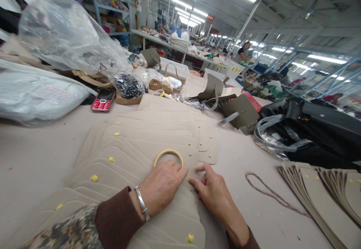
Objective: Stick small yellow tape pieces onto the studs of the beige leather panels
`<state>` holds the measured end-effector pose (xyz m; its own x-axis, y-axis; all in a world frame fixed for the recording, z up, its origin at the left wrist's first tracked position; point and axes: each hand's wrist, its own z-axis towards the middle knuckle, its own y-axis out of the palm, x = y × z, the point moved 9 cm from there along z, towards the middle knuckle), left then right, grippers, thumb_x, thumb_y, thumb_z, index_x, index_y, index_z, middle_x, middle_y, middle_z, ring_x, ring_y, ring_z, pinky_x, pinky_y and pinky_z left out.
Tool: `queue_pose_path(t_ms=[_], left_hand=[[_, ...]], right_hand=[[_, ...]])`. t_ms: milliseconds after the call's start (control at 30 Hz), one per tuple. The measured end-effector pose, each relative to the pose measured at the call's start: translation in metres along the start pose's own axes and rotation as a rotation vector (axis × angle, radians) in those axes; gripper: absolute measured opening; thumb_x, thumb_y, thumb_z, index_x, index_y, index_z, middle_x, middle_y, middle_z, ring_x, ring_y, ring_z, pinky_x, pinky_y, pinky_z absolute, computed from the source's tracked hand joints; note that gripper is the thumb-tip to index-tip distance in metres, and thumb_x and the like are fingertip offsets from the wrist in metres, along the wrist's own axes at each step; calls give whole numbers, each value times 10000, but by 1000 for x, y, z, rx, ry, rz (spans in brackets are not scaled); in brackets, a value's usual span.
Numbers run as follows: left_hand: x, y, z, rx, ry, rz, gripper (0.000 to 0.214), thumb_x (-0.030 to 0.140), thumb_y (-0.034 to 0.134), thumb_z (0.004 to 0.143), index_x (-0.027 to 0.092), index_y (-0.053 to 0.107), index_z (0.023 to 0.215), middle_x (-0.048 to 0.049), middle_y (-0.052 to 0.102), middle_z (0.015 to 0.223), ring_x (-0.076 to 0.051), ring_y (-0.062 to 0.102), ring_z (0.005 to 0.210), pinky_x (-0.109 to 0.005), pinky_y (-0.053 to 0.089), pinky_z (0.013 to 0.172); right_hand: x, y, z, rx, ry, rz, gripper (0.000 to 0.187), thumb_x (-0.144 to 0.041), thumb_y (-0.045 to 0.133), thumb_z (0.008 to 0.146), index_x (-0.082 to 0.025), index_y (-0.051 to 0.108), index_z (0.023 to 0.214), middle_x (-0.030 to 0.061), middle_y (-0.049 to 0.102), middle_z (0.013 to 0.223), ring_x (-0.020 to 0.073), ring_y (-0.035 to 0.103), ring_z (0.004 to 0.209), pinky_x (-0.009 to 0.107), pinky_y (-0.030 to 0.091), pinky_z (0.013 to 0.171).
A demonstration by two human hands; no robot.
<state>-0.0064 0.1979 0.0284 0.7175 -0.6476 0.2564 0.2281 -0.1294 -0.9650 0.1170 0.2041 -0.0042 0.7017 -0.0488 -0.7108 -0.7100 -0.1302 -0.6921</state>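
Observation:
My left hand [163, 183], with a silver bracelet at the wrist, is closed on a roll of yellow tape [169, 151], which stands up behind the fingers. It rests over overlapping beige panels [141, 140], several of which carry small yellow tape pieces [94, 178]. My right hand [213, 189] is just to the right, at the panels' edge. Its thumb and forefinger are apart; the thumb tip is down on a panel, with a tiny yellow spot beside it. Metal studs [190, 154] dot the panels at the right.
Fanned beige strips [316, 200] and a brown cord loop [270, 192] lie at the right. Behind them are black bags [316, 125]. Olive bag parts [239, 112], a red phone [103, 100] and plastic-wrapped bundles [39, 91] line the table's far side. A person [244, 53] is far back.

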Motion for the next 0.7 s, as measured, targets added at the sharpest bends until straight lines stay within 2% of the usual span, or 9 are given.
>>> queue_pose_path(t_ms=[33,100,233,367,433,533,633,700], left_hand=[[0,-1,0,9,0,-1,162,35,458,860,190,503,840,-35,594,824,-223,524,743,-346,440,663],[-1,-1,0,19,3,-7,156,40,468,861,190,503,841,-35,596,821,-222,527,746,-342,442,662],[-2,0,0,17,4,-14,148,51,467,868,192,508,848,-33,602,825,-225,536,756,-344,455,660],[-4,-3,0,65,12,-60,139,71,452,892,188,519,859,-30,604,834,-211,550,756,-337,475,666],[-6,-9,-1,130,23,-110,146,80,431,909,184,531,888,-29,605,837,-195,565,761,-320,485,675],[-11,-23,-5,299,64,-199,188,99,398,937,180,546,1020,-35,639,883,-172,611,821,-293,510,726],[-13,-38,-13,476,140,-271,248,116,396,951,181,510,1160,-52,683,1006,-152,654,904,-267,532,787],[-13,-41,-16,519,170,-292,272,136,401,960,189,484,1214,-50,697,1039,-146,673,909,-255,542,788]], right_hand=[[4,0,-2,-14,17,32,109,-272,604,827,-190,623,895,-50,570,489,145,536,449,228,380,479],[4,1,-7,-35,-10,57,139,-280,579,853,-196,645,764,-13,625,558,153,581,515,233,407,514],[-10,1,-15,36,-148,-76,145,-236,584,858,-204,713,799,39,717,772,191,645,718,263,435,675],[-18,8,-11,96,-166,-196,163,-225,559,868,-197,701,794,40,691,738,184,621,682,263,408,653],[-22,9,-8,105,-169,-223,156,-209,562,855,-195,690,766,32,676,718,172,607,663,254,393,640],[-26,7,-4,86,-180,-240,157,-189,571,833,-186,670,711,11,657,675,149,579,622,240,363,605],[-25,10,-3,-42,-179,-197,263,-223,571,843,-173,632,591,-22,601,551,115,514,522,228,299,514],[-24,10,-4,-113,-181,-131,340,-250,575,850,-168,604,521,-35,558,484,102,479,477,225,272,474]])
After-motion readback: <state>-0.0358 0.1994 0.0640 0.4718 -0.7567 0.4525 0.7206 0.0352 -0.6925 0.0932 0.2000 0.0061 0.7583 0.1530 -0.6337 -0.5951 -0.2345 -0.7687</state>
